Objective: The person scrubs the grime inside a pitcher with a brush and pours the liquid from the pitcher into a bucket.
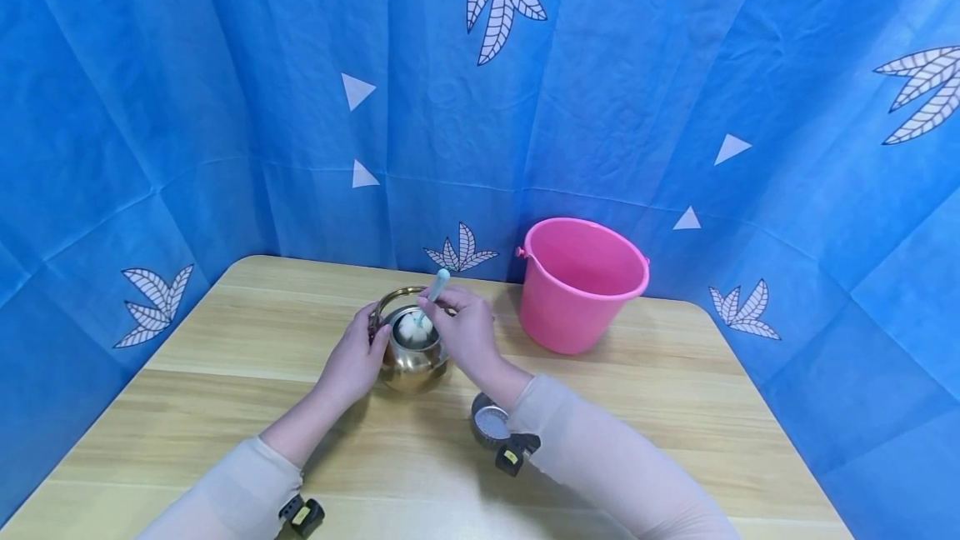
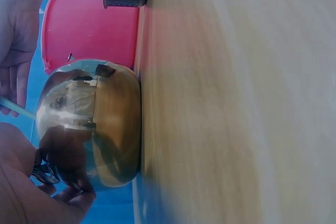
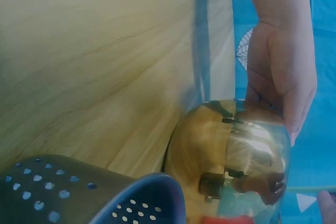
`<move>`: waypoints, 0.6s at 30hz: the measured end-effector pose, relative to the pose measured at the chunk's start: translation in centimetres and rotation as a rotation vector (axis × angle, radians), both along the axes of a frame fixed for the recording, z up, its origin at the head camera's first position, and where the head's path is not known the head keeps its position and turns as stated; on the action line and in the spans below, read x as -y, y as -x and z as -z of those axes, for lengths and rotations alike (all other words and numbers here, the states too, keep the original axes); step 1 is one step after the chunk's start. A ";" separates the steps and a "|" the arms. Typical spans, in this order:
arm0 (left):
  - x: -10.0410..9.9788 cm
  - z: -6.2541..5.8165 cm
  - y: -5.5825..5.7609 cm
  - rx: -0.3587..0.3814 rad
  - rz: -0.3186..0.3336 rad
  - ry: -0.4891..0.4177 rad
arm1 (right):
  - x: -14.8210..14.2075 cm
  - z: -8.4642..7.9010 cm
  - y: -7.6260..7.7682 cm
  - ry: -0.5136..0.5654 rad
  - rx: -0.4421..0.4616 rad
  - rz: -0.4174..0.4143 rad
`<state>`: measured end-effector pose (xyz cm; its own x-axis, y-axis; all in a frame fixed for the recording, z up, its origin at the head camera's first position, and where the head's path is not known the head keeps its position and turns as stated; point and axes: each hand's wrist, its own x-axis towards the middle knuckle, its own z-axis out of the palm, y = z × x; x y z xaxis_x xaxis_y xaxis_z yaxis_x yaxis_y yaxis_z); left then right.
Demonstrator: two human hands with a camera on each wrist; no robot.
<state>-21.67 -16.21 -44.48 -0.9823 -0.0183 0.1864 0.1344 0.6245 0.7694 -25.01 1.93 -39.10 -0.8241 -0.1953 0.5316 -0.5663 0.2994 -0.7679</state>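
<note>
A shiny gold-coloured kettle [image 1: 415, 371] stands upright on the table, lid off, with its hoop handle [image 1: 390, 297] raised. My left hand [image 1: 356, 357] grips its left side, thumb near the rim; in the left wrist view the fingers [image 2: 79, 203] curl against the body. Between thumb and fingers, my right hand [image 1: 467, 336] pinches the pale blue-green stick of a cleaning brush [image 1: 438, 282]. Its fluffy white head [image 1: 412, 328] is down inside the kettle's mouth. Below my right forearm sits a perforated metal strainer [image 1: 491, 422], also large in the right wrist view.
A pink bucket [image 1: 573, 323] stands to the right of the kettle, near the table's back edge. Wooden tabletop [image 1: 247, 340] spreads around them. Blue printed curtains [image 1: 315, 107] hang behind and at both sides.
</note>
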 end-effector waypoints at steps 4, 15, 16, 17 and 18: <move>0.0 0.0 0.1 -0.006 0.002 -0.003 | 0.0 0.2 -0.1 -0.034 -0.055 -0.016; 0.0 0.0 0.1 -0.018 -0.004 0.004 | 0.2 0.2 -0.2 -0.078 -0.172 -0.084; 0.0 0.0 0.1 -0.020 -0.003 0.003 | 0.2 0.3 -0.2 -0.082 -0.176 -0.084; 0.0 0.0 0.1 -0.018 -0.004 0.000 | 0.3 0.3 -0.2 -0.087 -0.178 -0.085; 0.0 0.0 0.1 -0.017 -0.003 -0.001 | 0.3 0.3 -0.2 -0.091 -0.181 -0.087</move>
